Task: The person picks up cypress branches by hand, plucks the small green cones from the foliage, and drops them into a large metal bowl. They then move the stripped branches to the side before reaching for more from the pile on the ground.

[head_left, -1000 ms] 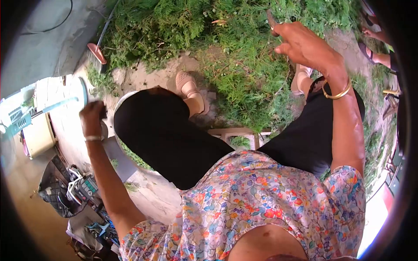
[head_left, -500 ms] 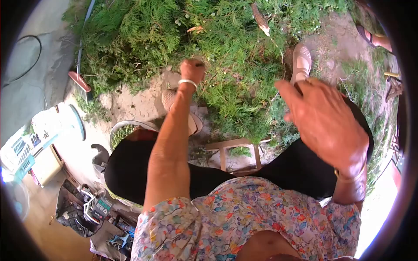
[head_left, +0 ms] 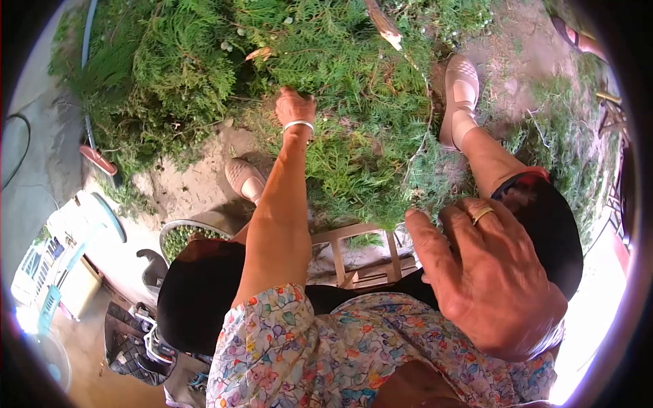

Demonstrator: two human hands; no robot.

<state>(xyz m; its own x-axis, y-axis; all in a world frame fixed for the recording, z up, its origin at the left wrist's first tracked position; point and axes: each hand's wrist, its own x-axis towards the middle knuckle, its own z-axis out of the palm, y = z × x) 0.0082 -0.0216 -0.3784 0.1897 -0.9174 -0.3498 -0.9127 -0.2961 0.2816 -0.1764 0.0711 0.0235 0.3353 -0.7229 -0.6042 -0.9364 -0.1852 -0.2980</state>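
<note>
Cut green conifer branches [head_left: 340, 68] cover the ground in front of me. My left hand [head_left: 295, 107], with a white band at the wrist, reaches out to the foliage; its fingers are curled, and what they may hold is too small or hidden to make out. Close to the camera, my right hand [head_left: 486, 272] wears a gold ring and hangs above my lap. Its fingers are bent downward, and their tips and anything in them are hard to see. A thick broken branch [head_left: 384, 26] lies on the foliage at the top.
A wooden frame [head_left: 364, 251] stands between my knees. At the left are a bucket of green bits [head_left: 178, 238], a broom [head_left: 98, 160], a fan [head_left: 51, 360] and a bag [head_left: 129, 347]. Another person's foot [head_left: 588, 46] shows at the upper right.
The view has shifted somewhat. My right hand has moved down and nearer to my lap, uncovering my right leg and foot. My left hand remains at the foliage, still curled.
</note>
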